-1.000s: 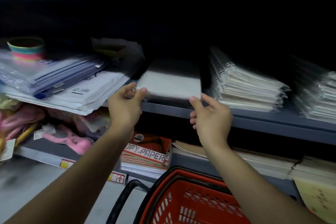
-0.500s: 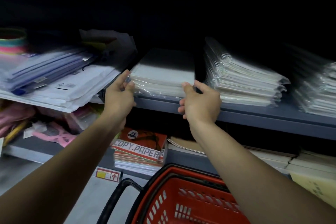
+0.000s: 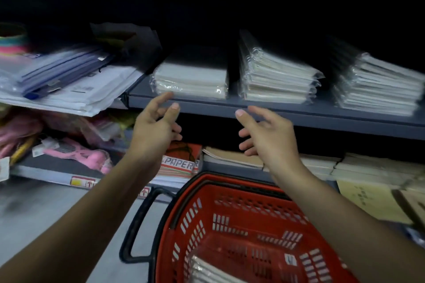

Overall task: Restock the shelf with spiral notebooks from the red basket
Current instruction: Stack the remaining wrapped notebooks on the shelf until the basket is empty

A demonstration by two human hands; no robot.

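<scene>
A short stack of plastic-wrapped spiral notebooks (image 3: 190, 80) lies on the grey shelf (image 3: 276, 110), left of two taller notebook stacks (image 3: 276, 76) (image 3: 377, 85). My left hand (image 3: 156, 128) hovers just below the shelf edge, fingers relaxed, holding nothing. My right hand (image 3: 264, 133) hangs open beside it, also apart from the stack. Below them stands the red basket (image 3: 241, 213), with more wrapped notebooks (image 3: 211, 271) showing at its bottom.
Plastic folders and envelopes (image 3: 64, 82) are piled left of the notebooks. On the lower shelf lie pink packaged items (image 3: 76, 151), a copy-paper pack (image 3: 181, 163) and paper pads (image 3: 345, 167). The basket's black handle (image 3: 138, 225) juts out to the left.
Both hands pushed the notebook stack onto the shelf, then let go and drew back toward me below the shelf edge. The view tilted down, showing more of the basket.
</scene>
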